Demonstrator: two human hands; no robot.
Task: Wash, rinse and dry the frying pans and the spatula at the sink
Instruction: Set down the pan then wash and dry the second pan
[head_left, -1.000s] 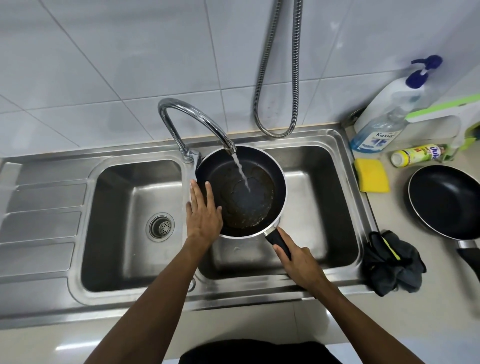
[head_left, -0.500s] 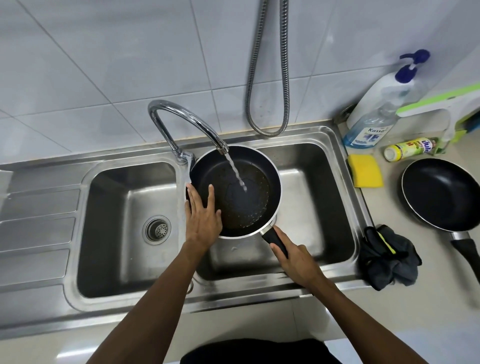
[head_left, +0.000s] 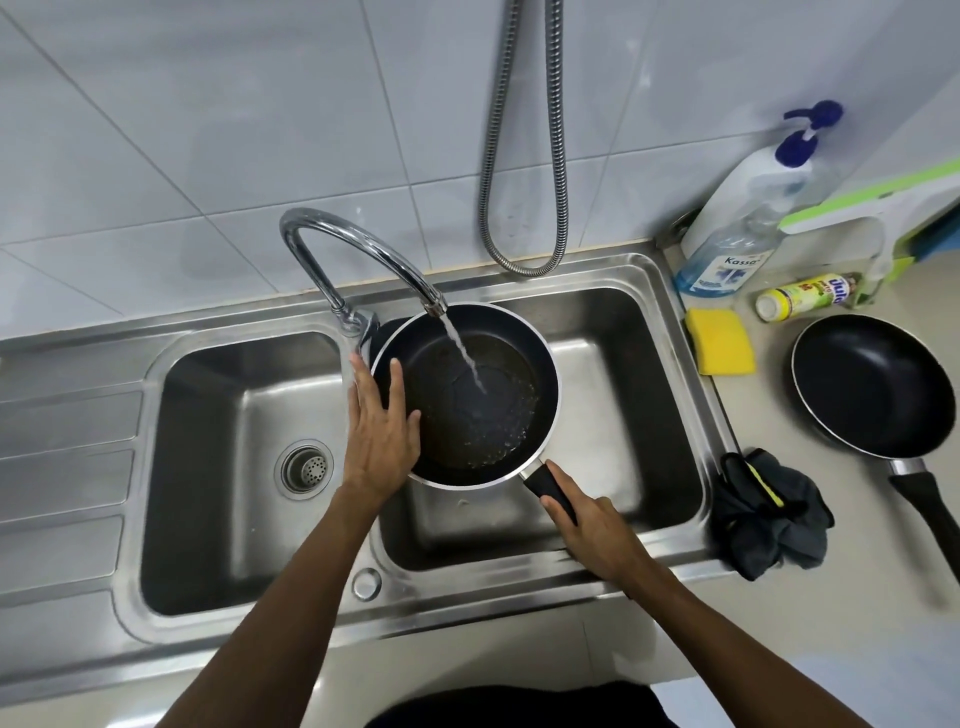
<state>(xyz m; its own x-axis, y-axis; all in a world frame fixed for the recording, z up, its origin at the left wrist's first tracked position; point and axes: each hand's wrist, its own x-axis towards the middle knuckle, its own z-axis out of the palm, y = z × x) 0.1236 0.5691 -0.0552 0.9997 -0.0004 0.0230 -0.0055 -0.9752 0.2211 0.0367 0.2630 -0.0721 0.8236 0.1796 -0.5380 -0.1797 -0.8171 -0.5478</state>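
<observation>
A dark frying pan (head_left: 478, 400) with brown residue is held over the right basin, under the running faucet (head_left: 363, 260); water falls into its middle. My right hand (head_left: 592, 530) grips its black handle. My left hand (head_left: 382, 431) lies flat on the pan's left rim, fingers straight. A second black frying pan (head_left: 872, 384) sits on the counter at the right, handle pointing toward me. No spatula is in view.
A double steel sink (head_left: 244, 467) has a drain in the left basin and a drainboard farther left. On the right counter lie a yellow sponge (head_left: 719, 340), a dark cloth (head_left: 769, 512), a soap pump bottle (head_left: 743, 228) and a small yellow bottle (head_left: 805, 301). A metal hose (head_left: 524, 156) hangs on the tiled wall.
Both hands and the pan hold about the same place under the water. Only the camera has shifted a little.
</observation>
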